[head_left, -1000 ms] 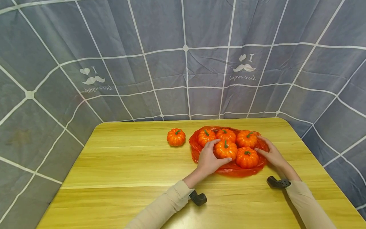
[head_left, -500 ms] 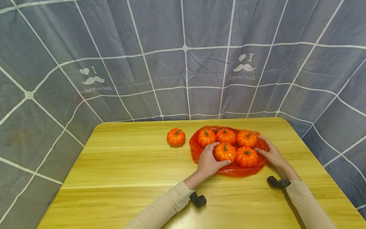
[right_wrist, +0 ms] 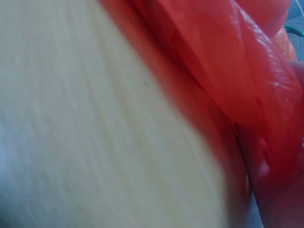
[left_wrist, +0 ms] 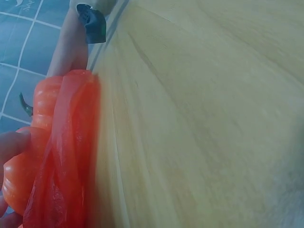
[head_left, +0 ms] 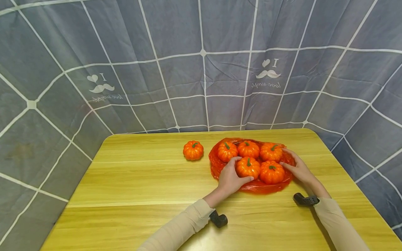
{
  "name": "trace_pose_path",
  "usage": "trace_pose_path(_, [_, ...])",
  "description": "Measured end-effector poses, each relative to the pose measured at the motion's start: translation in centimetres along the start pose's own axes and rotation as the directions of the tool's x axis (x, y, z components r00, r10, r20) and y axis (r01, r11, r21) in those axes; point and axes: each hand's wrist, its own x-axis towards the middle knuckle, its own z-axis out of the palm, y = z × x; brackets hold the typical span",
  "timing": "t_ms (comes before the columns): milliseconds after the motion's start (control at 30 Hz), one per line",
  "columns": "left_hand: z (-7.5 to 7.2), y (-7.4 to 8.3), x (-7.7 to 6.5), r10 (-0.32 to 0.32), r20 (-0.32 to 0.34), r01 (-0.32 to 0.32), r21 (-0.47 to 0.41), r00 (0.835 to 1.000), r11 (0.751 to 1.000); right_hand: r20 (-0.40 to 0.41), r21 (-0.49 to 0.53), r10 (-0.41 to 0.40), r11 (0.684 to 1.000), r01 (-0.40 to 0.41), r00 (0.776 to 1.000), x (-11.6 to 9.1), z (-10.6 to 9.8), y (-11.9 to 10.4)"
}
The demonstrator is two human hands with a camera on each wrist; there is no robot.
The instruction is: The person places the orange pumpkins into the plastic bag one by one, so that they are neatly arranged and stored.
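Note:
Several small orange toy pumpkins with green stems sit in an open red plastic bag [head_left: 263, 187] on the table. My left hand [head_left: 229, 178] grips the front-left pumpkin [head_left: 248, 168], fingers along its left side and thumb across its front. Beside that is the front-right pumpkin [head_left: 272, 172]. My right hand [head_left: 299, 169] holds the bag's right side, fingers by the back-right pumpkin [head_left: 271, 152] and thumb near the front-right one. In the right wrist view, red plastic [right_wrist: 223, 61] hides much of this hand. The left wrist view shows my left thumb [left_wrist: 13, 144] on the pumpkin.
A lone pumpkin [head_left: 193, 150] stands on the wooden table [head_left: 138, 181], left of the bag. Two more pumpkins, a back-left one [head_left: 227, 152] and a back-middle one [head_left: 248, 149], sit in the bag. A grey checked curtain [head_left: 182, 76] hangs behind and beside the table.
The pumpkin in my left hand has come down slightly among the others in the bag, then shifted a little right. My right hand has stayed at the bag's side.

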Motion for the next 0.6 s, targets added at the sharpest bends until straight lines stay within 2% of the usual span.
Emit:
trace_pose_path(233, [-0.12,0.2,-0.15,-0.017,0.017,0.017,0.001,1.0,1.0,0.009,-0.004,-0.014,1.0,0.014,1.0,0.01,-0.14,0.0])
trace_pose_path(600, [0.14,-0.16,-0.13,-0.007,0.016,0.007,0.046,1.0,0.999,0.006,-0.026,-0.033,0.999,0.034,0.999,-0.06,-0.18,0.16])
